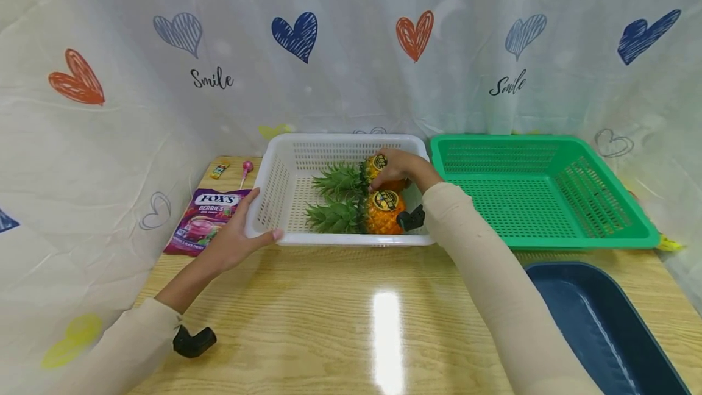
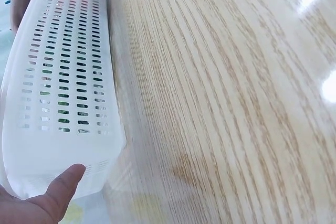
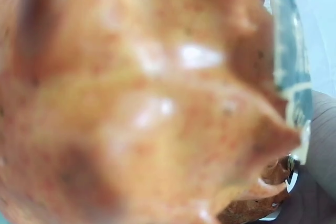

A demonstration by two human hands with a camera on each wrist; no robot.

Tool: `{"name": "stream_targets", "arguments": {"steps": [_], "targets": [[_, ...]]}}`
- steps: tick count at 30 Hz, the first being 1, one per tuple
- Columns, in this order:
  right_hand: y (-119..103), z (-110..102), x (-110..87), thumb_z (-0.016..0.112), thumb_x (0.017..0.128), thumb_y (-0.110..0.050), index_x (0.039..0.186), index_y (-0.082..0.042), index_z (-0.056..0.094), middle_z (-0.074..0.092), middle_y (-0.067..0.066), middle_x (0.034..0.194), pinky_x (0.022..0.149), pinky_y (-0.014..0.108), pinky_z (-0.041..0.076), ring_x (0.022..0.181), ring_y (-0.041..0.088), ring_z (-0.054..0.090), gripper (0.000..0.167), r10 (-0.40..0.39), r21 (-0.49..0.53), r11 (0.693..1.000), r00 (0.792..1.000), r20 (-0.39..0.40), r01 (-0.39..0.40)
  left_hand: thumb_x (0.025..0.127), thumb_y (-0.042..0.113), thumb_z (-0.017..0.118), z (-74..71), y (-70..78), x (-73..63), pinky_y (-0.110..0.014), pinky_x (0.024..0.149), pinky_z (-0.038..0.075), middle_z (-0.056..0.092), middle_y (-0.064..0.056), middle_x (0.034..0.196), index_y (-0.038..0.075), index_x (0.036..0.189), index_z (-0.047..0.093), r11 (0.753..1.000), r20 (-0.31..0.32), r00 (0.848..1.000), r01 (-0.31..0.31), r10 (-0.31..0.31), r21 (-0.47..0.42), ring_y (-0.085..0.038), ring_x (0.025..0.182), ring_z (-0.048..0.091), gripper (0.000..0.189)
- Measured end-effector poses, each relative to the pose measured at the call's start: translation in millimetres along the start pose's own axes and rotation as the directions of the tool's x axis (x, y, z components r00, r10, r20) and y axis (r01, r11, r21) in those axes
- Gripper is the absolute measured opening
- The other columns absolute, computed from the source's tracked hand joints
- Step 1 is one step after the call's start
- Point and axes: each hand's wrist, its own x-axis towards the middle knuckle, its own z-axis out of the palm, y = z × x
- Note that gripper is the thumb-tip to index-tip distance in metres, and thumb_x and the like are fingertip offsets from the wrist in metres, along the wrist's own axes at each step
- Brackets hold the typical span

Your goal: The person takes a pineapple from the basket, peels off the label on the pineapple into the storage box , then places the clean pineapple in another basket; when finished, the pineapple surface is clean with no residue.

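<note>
A green basket [image 1: 515, 207] sits at the frame's right. Your white basket [image 1: 340, 239], at centre, holds a front pineapple [image 1: 378, 219] and a rear pineapple [image 1: 351, 180], side by side, right of its middle. Your left hand [image 1: 237, 242], thumb and fingers spread, rests against the basket's lower-left corner; your right hand [image 1: 401, 166] curls round the rear pineapple.

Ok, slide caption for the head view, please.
Left hand touches the white basket, right hand grips the rear pineapple inside it, next to the front pineapple; green basket alongside.
</note>
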Motion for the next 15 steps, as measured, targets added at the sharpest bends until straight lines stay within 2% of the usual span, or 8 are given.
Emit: {"name": "stream_targets", "arguments": {"steps": [8, 15], "targets": [[1.9, 1.0, -3.0, 0.080, 0.081, -0.044, 0.160, -0.022, 0.022, 0.026, 0.014, 0.162, 0.088, 0.050, 0.054, 0.123, 0.035, 0.052, 0.101, 0.000, 0.031, 1.000, 1.000, -0.018, 0.000, 0.093, 0.036, 0.073, 1.1, 0.4, -0.7, -0.065, 0.108, 0.038, 0.028, -0.025, 0.159, 0.023, 0.162, -0.005, 1.000, 0.002, 1.000, -0.008, 0.008, -0.002, -0.048, 0.138, 0.042, 0.105], [-1.8, -0.9, -8.4, 0.081, 0.080, -0.044, 0.161, -0.021, 0.022, 0.025, 0.014, 0.164, 0.079, 0.045, 0.053, 0.117, 0.033, 0.053, 0.103, -0.022, 0.017, 1.000, 0.998, -0.054, 0.023, 0.093, 0.036, 0.072, 1.3, 0.1, -1.1, -0.065, 0.108, 0.038, 0.028, -0.026, 0.159, 0.021, 0.162, -0.005, 1.000, 0.000, 1.000, -0.012, 0.012, 0.002, -0.048, 0.138, 0.042, 0.105]]}}
